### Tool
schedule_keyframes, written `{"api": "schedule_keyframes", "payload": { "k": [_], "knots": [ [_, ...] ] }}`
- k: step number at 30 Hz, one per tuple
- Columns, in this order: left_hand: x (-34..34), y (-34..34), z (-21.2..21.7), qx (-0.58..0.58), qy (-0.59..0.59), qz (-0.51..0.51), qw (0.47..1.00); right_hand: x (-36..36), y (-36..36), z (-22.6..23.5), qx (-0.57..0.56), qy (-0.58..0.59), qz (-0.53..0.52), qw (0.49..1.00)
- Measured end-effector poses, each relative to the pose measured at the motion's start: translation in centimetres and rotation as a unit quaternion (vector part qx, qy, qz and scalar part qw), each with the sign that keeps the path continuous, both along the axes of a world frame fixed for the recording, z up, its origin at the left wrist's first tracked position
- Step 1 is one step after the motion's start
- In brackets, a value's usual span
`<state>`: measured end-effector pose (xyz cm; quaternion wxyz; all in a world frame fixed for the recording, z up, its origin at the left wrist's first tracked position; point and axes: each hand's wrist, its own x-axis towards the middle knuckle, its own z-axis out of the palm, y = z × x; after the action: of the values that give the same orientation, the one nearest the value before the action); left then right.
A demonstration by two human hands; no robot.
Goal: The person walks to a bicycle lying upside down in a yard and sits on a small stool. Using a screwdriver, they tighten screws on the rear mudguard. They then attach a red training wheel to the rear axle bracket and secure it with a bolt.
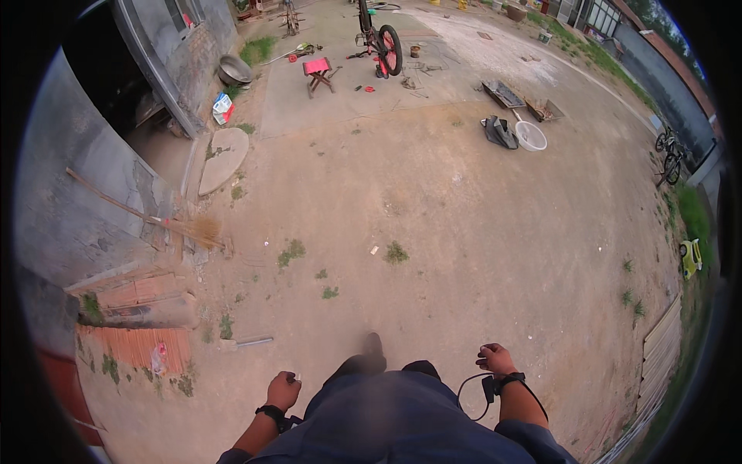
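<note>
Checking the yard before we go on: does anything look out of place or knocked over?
A bicycle stands upside down on the concrete pad, wheel in the air, with small parts scattered around it. A broom lies propped askew against the wall. Both hands, left and right, hold nothing visible.

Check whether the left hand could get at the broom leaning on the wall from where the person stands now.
Probably not. The left hand hangs curled at the person's side, while the broom leans against the grey wall well ahead, across open dirt ground and stacked bricks.

Left hand (283, 389) loosely fisted, right hand (495, 359) curled, both empty at the hips.
</note>
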<state>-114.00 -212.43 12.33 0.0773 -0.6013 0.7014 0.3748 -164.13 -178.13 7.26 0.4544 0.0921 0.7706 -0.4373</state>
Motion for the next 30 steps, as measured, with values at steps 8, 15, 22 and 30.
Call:
{"api": "schedule_keyframes", "payload": {
  "k": [8,15,22,30],
  "knots": [
    [-16.8,-25.3,2.0,-0.055,0.046,0.009,0.997,-13.6,-20.8,0.6,0.021,-0.032,0.024,0.999],
    [-26.7,-39.6,-0.3,-0.032,0.005,0.087,0.996,-31.4,-43.7,-2.5,0.017,-0.017,0.047,0.999],
    [-37.6,-54.2,3.2,0.043,-0.083,0.124,0.988,-45.3,-73.0,1.9,-0.075,0.013,0.106,0.991],
    [-51.5,-83.0,-2.1,-0.013,-0.007,0.067,0.998,-57.8,-93.3,-0.8,-0.029,0.021,0.074,0.997]
  ]
}}
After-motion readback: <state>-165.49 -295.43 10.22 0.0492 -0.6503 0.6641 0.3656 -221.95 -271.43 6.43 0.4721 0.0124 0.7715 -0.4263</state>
